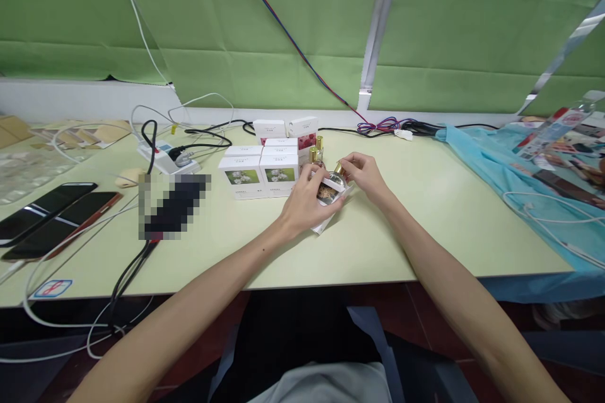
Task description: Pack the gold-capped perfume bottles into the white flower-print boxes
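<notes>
My left hand (309,200) is wrapped round a small white box (326,194) with a picture on its side, tilted over the table. A glass bottle (338,180) with a gold cap is at the box's open end, partly inside it. The fingers of my right hand (363,174) pinch the bottle by its gold cap. Just behind my left hand stand gold-capped bottles (313,154), their lower parts partly hidden. To the left, several white boxes (242,177) with flower pictures stand in a group, with further boxes (270,129) behind them.
Phones (61,225) lie at the left, near a power strip (167,158) and loose cables (150,138). A blurred dark object (174,206) lies left of the boxes. Blue plastic sheeting (491,157) and a plastic bottle (558,129) are at the right. Bundled wires (385,127) run along the back.
</notes>
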Motion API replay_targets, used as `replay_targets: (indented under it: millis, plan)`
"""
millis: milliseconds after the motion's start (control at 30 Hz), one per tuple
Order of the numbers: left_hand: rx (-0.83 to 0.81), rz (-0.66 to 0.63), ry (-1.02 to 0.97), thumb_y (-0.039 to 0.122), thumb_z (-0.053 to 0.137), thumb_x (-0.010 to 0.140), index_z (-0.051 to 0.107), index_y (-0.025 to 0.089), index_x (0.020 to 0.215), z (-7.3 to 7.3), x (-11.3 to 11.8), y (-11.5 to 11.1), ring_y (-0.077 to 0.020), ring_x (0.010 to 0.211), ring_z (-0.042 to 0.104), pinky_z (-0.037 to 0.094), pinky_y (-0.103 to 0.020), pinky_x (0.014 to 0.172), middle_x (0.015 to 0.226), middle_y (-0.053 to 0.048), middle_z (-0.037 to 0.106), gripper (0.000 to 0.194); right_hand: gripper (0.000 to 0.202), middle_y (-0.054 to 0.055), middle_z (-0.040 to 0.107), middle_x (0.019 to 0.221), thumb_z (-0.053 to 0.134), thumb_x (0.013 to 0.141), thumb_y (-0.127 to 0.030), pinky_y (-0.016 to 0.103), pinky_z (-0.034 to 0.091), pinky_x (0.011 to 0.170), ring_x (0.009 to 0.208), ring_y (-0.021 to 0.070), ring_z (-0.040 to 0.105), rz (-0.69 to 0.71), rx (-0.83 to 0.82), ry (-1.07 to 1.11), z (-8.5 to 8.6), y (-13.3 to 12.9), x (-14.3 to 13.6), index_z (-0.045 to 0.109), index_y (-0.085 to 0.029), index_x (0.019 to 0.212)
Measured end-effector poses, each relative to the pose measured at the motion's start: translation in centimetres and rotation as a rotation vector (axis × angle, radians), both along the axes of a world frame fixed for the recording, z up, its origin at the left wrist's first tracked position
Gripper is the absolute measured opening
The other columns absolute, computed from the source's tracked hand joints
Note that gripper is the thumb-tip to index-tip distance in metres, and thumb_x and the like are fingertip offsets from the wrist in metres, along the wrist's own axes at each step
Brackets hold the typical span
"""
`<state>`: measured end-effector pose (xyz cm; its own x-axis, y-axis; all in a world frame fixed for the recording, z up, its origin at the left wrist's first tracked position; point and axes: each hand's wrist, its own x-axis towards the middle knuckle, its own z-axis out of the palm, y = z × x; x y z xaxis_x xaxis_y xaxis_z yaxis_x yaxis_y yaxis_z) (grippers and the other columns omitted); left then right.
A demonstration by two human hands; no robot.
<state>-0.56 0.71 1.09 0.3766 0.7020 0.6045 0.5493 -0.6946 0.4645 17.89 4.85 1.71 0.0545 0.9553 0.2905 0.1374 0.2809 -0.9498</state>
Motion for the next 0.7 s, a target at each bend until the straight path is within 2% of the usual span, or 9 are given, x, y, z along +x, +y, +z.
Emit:
replay_targets:
  millis: [700]
  plan:
    - [-0.003,0.006,-0.002,0.04,0.074,0.082,0.055,0.023,0.11,0.0,0.05,-0.04,-0.0257,0.111,0.061,0.055,-0.04,0.091,0.118,-0.008,0.055,0.038,0.019,0.0,0.066,0.062,0.07,0.074,-0.036,0.026,0.05,0.054,0.053,0.0128,0.058,-0.017,-0.026,0.015,-0.02,-0.04,-0.2,0.061,-0.02,0.068]
